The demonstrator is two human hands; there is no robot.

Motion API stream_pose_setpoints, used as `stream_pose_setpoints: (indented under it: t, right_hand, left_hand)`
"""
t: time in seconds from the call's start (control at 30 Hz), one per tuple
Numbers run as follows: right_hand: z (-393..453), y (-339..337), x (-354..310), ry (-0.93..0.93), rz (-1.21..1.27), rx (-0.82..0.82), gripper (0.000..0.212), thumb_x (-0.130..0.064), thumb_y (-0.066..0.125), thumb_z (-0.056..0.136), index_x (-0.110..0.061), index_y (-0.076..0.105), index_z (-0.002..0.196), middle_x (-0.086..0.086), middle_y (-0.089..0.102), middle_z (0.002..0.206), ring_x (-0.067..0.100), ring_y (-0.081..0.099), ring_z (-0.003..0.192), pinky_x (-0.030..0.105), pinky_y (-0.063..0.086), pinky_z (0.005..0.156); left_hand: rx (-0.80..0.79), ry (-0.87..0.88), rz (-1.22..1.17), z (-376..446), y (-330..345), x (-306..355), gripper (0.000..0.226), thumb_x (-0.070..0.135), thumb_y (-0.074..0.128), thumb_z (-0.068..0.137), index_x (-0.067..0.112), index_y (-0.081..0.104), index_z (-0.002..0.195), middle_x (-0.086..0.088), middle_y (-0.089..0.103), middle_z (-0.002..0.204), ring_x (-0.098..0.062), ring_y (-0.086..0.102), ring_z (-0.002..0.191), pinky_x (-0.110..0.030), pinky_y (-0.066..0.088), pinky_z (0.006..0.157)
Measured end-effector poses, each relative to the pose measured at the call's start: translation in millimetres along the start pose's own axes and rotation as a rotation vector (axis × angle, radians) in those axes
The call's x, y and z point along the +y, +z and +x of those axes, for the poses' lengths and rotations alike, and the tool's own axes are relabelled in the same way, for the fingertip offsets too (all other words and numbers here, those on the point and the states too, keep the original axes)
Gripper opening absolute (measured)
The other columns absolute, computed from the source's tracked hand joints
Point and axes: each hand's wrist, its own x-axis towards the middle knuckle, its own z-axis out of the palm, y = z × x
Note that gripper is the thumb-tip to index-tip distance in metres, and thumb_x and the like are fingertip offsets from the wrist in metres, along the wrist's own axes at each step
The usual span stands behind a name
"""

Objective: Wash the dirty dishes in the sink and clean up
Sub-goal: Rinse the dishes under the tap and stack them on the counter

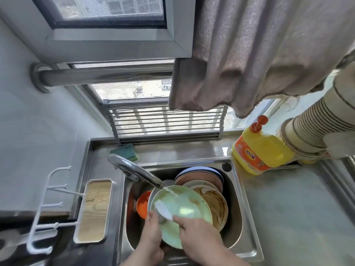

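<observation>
water (171, 191) from the faucet (134, 170) is running onto a pale green plate (184, 210) tilted over the steel sink (247, 223). left hand (151, 230) is gripping the plate's near rim, fingers curled round it. right hand (196, 231) is lying on the plate's face, touching a white cloth (163, 209); its grip is unclear. sauce-stained plates (215, 202) are leaning behind, an orange bowl (143, 206) lying left. yellow detergent bottle (261, 150) is standing on the counter (297, 208).

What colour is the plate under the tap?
Pale green plate, with brownish smears near its rim; the head view shows it.
</observation>
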Motion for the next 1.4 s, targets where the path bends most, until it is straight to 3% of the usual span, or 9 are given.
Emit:
stream_pose_setpoints:
  t: [0.13, 0.33, 0.6, 0.77, 0.87, 1.03, 1.23, 1.33, 1.4]
  right_hand:
    - [40, -24, 27, 0.107, -0.147, 0.125, 0.053, -0.024, 0.029, 0.102, -0.045, 0.053, 0.144, 0.002, 0.069, 0.128, 0.030, 0.066, 0.112, 0.041, 0.057, 0.091]
    - [-31, -7, 58, 0.155, 0.023, -0.004, 0.055, -0.036, 0.032, 0.094, -0.074, 0.043, 0.132, -0.011, 0.063, 0.140, 0.019, 0.061, 0.122, 0.035, 0.049, 0.102]
    - [29, -13, 13, 0.108, 0.005, 0.158, 0.055, -0.024, 0.026, 0.101, -0.048, 0.047, 0.147, 0.003, 0.067, 0.133, 0.031, 0.064, 0.116, 0.042, 0.055, 0.092]
    - [-19, 8, 53, 0.187, 0.070, 0.080, 0.050, -0.035, 0.028, 0.099, -0.065, 0.044, 0.136, -0.004, 0.066, 0.135, 0.023, 0.063, 0.112, 0.038, 0.052, 0.093]
    - [-37, 31, 27, 0.077, 0.160, 0.040, 0.043, -0.044, 0.038, 0.097, -0.068, 0.044, 0.133, -0.005, 0.066, 0.135, 0.020, 0.063, 0.121, 0.035, 0.051, 0.102]
    - [21, 4, -5, 0.022, 0.141, 0.163, 0.050, -0.033, 0.028, 0.102, -0.048, 0.048, 0.145, -0.003, 0.065, 0.138, 0.028, 0.063, 0.120, 0.043, 0.053, 0.098]
    - [-18, 6, 65, 0.149, 0.093, 0.067, 0.042, -0.042, 0.029, 0.099, -0.066, 0.049, 0.127, -0.002, 0.067, 0.133, 0.024, 0.066, 0.113, 0.037, 0.053, 0.093]
    - [-30, 20, 38, 0.035, 0.178, 0.036, 0.037, -0.046, 0.038, 0.096, -0.068, 0.048, 0.125, -0.005, 0.067, 0.133, 0.021, 0.064, 0.118, 0.035, 0.052, 0.099]
    - [-12, 19, 15, -0.064, 0.183, 0.059, 0.040, -0.045, 0.036, 0.099, -0.061, 0.047, 0.134, -0.001, 0.066, 0.134, 0.026, 0.063, 0.121, 0.038, 0.052, 0.101]
  left_hand:
    - [-0.015, -0.093, -0.022, 6, -1, -2, 0.038, 0.055, 0.027, 0.111, 0.034, 0.051, 0.132, -0.013, 0.071, 0.116, -0.042, 0.069, 0.102, -0.061, 0.061, 0.068]
    - [0.002, -0.065, 0.041, 22, -8, 9, 0.044, 0.055, 0.028, 0.111, 0.037, 0.042, 0.149, -0.013, 0.063, 0.127, -0.041, 0.064, 0.105, -0.058, 0.059, 0.075]
    - [-0.095, 0.060, 0.062, 6, 4, -6, 0.039, 0.046, 0.026, 0.114, 0.029, 0.053, 0.136, -0.013, 0.073, 0.120, -0.036, 0.074, 0.099, -0.044, 0.063, 0.062]
    - [-0.031, 0.202, 0.134, 28, -23, 19, 0.037, 0.045, 0.029, 0.113, 0.038, 0.050, 0.143, -0.008, 0.066, 0.133, -0.035, 0.068, 0.114, -0.062, 0.059, 0.091]
    - [0.001, 0.205, 0.155, 24, -21, 13, 0.038, 0.042, 0.028, 0.114, 0.033, 0.047, 0.146, -0.012, 0.066, 0.132, -0.036, 0.067, 0.114, -0.058, 0.057, 0.095]
    - [-0.026, 0.181, 0.079, 0, -7, -13, 0.032, 0.037, 0.029, 0.115, 0.038, 0.051, 0.138, -0.007, 0.071, 0.123, -0.036, 0.071, 0.109, -0.062, 0.059, 0.091]
    - [-0.030, 0.308, 0.062, 8, -9, 13, 0.039, 0.038, 0.031, 0.114, 0.034, 0.045, 0.150, -0.004, 0.065, 0.137, -0.032, 0.066, 0.119, -0.057, 0.058, 0.093]
    - [-0.003, 0.259, 0.079, 10, -3, 5, 0.035, 0.039, 0.031, 0.114, 0.034, 0.047, 0.144, -0.007, 0.066, 0.132, -0.036, 0.068, 0.113, -0.062, 0.060, 0.085]
    - [0.014, 0.252, 0.069, 5, 1, -6, 0.032, 0.034, 0.030, 0.115, 0.028, 0.049, 0.140, -0.012, 0.069, 0.122, -0.034, 0.071, 0.101, -0.048, 0.063, 0.073]
